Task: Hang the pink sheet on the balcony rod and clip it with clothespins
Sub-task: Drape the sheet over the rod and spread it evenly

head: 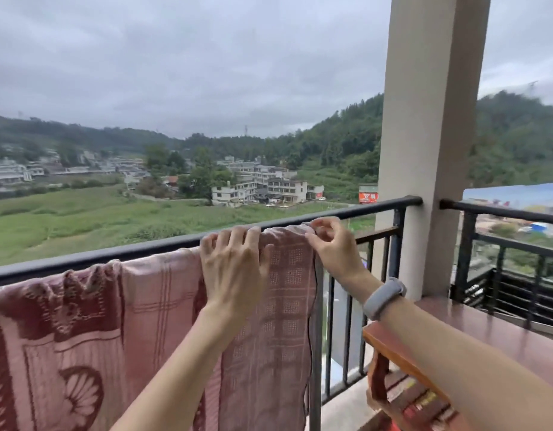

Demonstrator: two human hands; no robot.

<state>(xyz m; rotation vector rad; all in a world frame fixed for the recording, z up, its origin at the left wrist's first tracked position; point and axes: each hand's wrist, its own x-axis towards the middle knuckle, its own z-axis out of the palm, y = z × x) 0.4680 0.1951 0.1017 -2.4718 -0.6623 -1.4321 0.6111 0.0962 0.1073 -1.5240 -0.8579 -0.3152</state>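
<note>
**Pink sheet draped on balcony rail, corner being fixed**

A person leans toward the balcony rod (82,262), the dark top rail of the railing, where the pink sheet (150,306) already hangs folded over it, falling down the inner side from the left edge of view to just short of the pillar (424,150). The left hand (234,262) lies flat and spread on the cloth at the rail, fingers (253,236) hooked over the top, pressing rather than gripping. The right hand (334,244), a pale band (382,298) on its wrist, is half closed at the sheet's right top corner, thumb and forefinger pinched together on the edge there. A small dark shape shows between those fingertips; it may be a clothespin, but I cannot tell.

By the look of it, hanging is done and clipping at this corner is the step in hand. The next move would call for a peg seated squarely over both cloth and rail while the left hand stops the sheet sliding, then the same further left, where the fabric bunches.

No other clothespins are visible anywhere. The sheet's lower hem and left end are cut off by the frame, its outer half is hidden behind the rail, and the wooden furniture (455,325) at right is only partly seen.
</note>
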